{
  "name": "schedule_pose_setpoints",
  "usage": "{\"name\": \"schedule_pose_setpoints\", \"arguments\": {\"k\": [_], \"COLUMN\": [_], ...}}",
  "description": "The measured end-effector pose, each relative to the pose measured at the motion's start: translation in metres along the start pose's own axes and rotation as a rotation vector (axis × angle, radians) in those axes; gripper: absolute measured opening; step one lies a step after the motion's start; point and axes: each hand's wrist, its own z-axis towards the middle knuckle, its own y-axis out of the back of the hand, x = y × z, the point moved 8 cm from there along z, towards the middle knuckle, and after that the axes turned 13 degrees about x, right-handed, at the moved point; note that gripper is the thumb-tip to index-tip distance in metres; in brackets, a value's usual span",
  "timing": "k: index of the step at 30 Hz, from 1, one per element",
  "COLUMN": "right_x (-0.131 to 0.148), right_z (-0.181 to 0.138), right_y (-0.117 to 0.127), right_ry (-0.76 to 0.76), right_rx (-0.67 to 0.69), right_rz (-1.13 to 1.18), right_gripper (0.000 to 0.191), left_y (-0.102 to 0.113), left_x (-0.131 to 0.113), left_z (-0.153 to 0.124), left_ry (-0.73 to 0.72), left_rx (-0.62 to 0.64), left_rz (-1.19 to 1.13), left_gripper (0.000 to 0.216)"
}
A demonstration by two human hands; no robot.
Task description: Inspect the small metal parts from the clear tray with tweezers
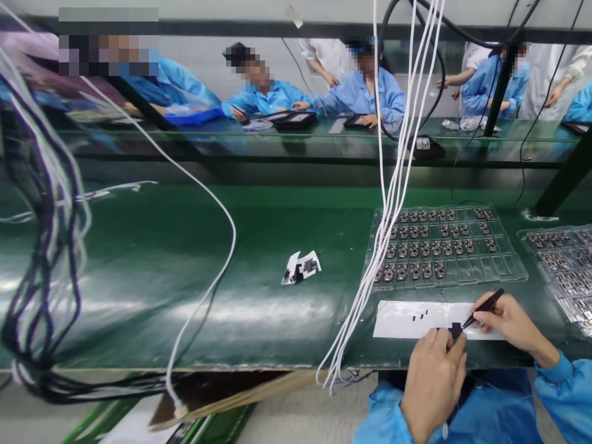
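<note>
My left hand (432, 382) is closed on a small black square part (456, 330) at the near edge of the green bench. My right hand (509, 322) pinches black tweezers (483, 307) whose tip meets that part. Both hands work over a white paper strip (407, 320) with a few tiny black pieces (419, 317) on it. Just beyond lies a clear plastic tray (504, 271) holding several rows of small dark components.
A second clear tray (562, 265) of parts sits at the right edge. White cables (383, 246) hang in front of the tray. A torn black-and-white scrap (300, 268) lies mid-bench. Dark wire bundles (41, 259) hang at left. Several people in blue coats work at the far bench.
</note>
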Motion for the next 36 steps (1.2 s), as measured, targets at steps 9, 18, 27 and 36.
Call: {"name": "schedule_pose_setpoints", "arguments": {"k": [9,18,27,36], "right_x": [-0.003,-0.009,-0.012,-0.012], "right_z": [0.003,0.003,0.003,0.005], "right_y": [0.0,-0.001,0.002,0.003], "right_ry": [-0.057,-0.042,-0.039,-0.051], "right_rx": [0.031,0.039,0.05,0.064], "right_rz": [0.029,0.065,0.09,0.084], "right_gripper": [0.039,0.038,0.036,0.036], "left_y": [0.0,-0.002,-0.003,0.001], "left_x": [0.001,0.003,0.005,0.004], "left_z": [0.002,-0.001,-0.001,-0.001], "left_ry": [0.002,0.002,0.003,-0.005], "left_rx": [0.025,-0.029,-0.013,-0.015], "left_rz": [-0.023,-0.039,-0.083,-0.091], "left_gripper": [0.027,0.029,0.029,0.024]}}
